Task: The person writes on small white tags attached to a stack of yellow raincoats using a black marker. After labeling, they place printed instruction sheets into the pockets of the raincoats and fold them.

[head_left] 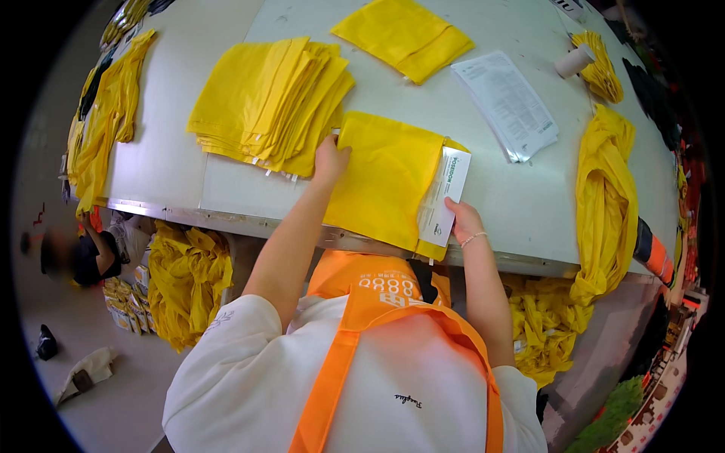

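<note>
A folded yellow garment [385, 170] lies flat before me at the table's front edge. My left hand [330, 160] is closed on its left edge, right beside a thick stack of folded yellow garments [253, 94]. A white card [451, 181] with green print lies across the garment's right end. At the card's right edge my right hand [462, 220] pinches it, thumb on top and the other fingers partly hidden. Something clear, like plastic film, shows along the card's left side.
Farther back are another folded yellow piece [404, 38], a pile of printed sheets [507, 106] and a cardboard tube [574, 60]. Loose yellow garments [604, 189] hang over the right edge. Yellow heaps [189, 279] sit below the table; a person [83, 253] is at the left.
</note>
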Motion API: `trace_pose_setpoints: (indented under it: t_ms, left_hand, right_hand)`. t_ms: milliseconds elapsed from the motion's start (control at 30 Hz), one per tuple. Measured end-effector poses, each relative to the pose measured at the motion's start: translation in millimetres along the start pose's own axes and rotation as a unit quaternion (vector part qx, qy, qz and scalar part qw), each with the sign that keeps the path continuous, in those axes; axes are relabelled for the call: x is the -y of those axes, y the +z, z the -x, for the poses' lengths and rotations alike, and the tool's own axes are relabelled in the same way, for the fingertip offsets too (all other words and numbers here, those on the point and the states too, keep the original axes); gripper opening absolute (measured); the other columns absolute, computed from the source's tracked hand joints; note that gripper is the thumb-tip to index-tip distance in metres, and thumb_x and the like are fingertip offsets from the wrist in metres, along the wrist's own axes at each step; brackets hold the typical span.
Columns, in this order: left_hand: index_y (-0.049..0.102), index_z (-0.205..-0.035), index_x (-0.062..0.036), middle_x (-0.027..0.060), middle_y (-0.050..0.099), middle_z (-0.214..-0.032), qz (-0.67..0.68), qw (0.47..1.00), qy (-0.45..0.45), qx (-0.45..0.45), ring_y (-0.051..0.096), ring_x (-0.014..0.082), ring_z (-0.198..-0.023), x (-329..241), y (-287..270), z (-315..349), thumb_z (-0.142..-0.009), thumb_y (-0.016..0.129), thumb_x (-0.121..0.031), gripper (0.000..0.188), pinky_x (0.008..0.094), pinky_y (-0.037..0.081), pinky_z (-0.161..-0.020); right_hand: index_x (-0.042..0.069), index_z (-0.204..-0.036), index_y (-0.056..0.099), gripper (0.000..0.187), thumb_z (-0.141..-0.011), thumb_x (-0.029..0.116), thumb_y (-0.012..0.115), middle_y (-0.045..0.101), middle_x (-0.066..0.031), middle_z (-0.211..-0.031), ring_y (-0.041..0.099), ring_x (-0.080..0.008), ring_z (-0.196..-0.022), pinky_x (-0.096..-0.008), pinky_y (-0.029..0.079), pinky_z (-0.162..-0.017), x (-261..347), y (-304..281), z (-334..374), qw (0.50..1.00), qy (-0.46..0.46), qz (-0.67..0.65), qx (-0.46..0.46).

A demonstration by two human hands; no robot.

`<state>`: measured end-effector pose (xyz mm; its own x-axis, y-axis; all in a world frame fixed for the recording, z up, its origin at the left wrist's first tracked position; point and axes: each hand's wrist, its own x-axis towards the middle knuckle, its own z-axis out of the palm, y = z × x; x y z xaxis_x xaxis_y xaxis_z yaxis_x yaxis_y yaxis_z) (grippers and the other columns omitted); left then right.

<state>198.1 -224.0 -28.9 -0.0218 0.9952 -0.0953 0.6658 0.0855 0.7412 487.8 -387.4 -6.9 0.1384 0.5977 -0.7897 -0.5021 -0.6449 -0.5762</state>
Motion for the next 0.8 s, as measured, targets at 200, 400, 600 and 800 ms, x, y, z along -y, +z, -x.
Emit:
trace_pose_setpoints:
  t_ms: [200,400,600,800]
  left_hand:
    - [0.066,-0.081,0.0054,0.0094,0.065,-0.071,0.211,0.954,-0.167,0.133,0.061,0.0176,-0.063,-3,-18,-20,-0.074,0.076,-0.019,0.028,0.0301,0.048,-0.058]
    - [0.066,-0.091,0.0038,0.0071,0.065,-0.077,0.240,0.945,-0.179,0.129,0.058,0.0150,-0.060,-14,-22,-20,-0.082,0.071,-0.020,0.026,0.0293,0.047,-0.057]
    - [0.065,-0.107,-0.0002,0.0015,0.064,-0.081,0.349,0.919,-0.146,0.111,0.056,0.0108,-0.066,13,-17,-23,-0.091,0.062,-0.026,0.030,0.0264,0.046,-0.059]
    - [0.060,-0.117,-0.0011,0.0014,0.065,-0.090,0.349,0.883,-0.192,0.247,0.057,0.0084,-0.074,-4,-48,-5,-0.094,0.056,-0.029,0.037,0.0239,0.046,-0.064]
  right_hand:
    - [-0.003,-0.113,0.058,0.029,-0.090,0.015,0.061,0.064,-0.0109,-0.106,0.064,-0.0216,-0.093,-0.0359,0.052,-0.079,2,6,5,1.000,-0.010,-0.004,-0.029]
    - [-0.003,-0.109,0.060,0.026,-0.089,0.013,0.062,0.066,-0.0105,-0.102,0.065,-0.0216,-0.087,-0.0345,0.053,-0.076,-2,2,-2,0.996,-0.047,0.048,-0.057]
    - [-0.003,-0.108,0.059,0.023,-0.089,0.010,0.061,0.065,-0.0113,-0.103,0.065,-0.0213,-0.086,-0.0343,0.054,-0.077,-8,-14,-11,0.975,-0.166,0.146,-0.014]
    - [-0.002,-0.110,0.057,0.022,-0.090,0.007,0.058,0.065,-0.0119,-0.105,0.065,-0.0220,-0.091,-0.0359,0.054,-0.080,0,-36,-14,0.997,-0.065,0.005,0.048]
